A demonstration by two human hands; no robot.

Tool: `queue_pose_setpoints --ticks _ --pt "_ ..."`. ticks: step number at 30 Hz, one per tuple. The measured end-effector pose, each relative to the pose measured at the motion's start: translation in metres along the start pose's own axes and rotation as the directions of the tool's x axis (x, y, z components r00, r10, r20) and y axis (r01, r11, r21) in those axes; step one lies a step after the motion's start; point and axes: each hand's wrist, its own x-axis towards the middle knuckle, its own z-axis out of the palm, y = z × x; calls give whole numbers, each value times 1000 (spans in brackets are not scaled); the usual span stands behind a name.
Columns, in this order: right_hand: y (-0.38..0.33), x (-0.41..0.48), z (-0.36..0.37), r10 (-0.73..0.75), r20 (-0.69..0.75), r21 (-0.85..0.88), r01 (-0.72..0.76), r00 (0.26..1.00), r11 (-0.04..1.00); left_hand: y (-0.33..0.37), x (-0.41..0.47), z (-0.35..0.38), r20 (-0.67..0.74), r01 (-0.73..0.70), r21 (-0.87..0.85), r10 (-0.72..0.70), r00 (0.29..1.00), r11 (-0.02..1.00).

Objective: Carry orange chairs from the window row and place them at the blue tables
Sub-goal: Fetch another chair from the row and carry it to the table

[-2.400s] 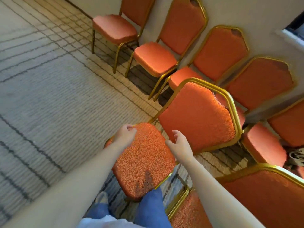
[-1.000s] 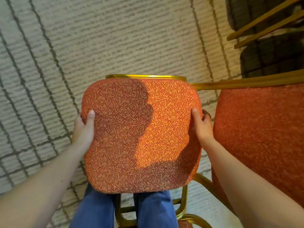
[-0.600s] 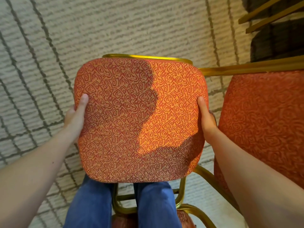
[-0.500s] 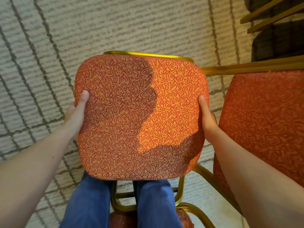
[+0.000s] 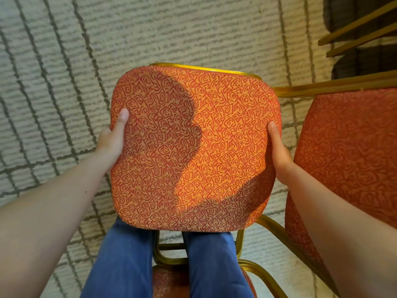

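Observation:
An orange chair with a swirl-patterned seat and gold metal frame is held up in front of me, its seat facing the camera. My left hand grips the seat's left edge, thumb on top of the fabric. My right hand grips the right edge, thumb along the rim; the fingers of both are hidden behind the seat. The chair's gold legs show below the seat, between and beside my blue-trousered legs. No blue table is in view.
Another orange chair's back with a gold frame stands close on the right. Gold chair legs and dark shadow lie at the top right. Pale carpet with grey lines stretches to the left and ahead.
Since the earliest frame the view has dropped from the row of chairs to the seat I hold. Over the last second the seat has risen slightly toward the camera; my grip is unchanged.

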Motion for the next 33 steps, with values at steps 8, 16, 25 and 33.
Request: queue_pose_setpoints --ticks 8,16,25,33 --pt "-56 -74 -10 -63 17 -28 64 998 998 61 -72 -67 -60 -126 8 126 990 992" --pt "-141 -187 -31 -200 80 -46 204 976 978 144 -173 -146 -69 -272 22 273 960 962" --pt "-197 -307 -34 -308 186 -36 320 933 947 183 -248 -207 -111 -289 -18 285 952 957" --pt "-212 -304 -18 -372 255 -39 394 893 918 175 -255 -235 -181 -290 -77 273 945 954"
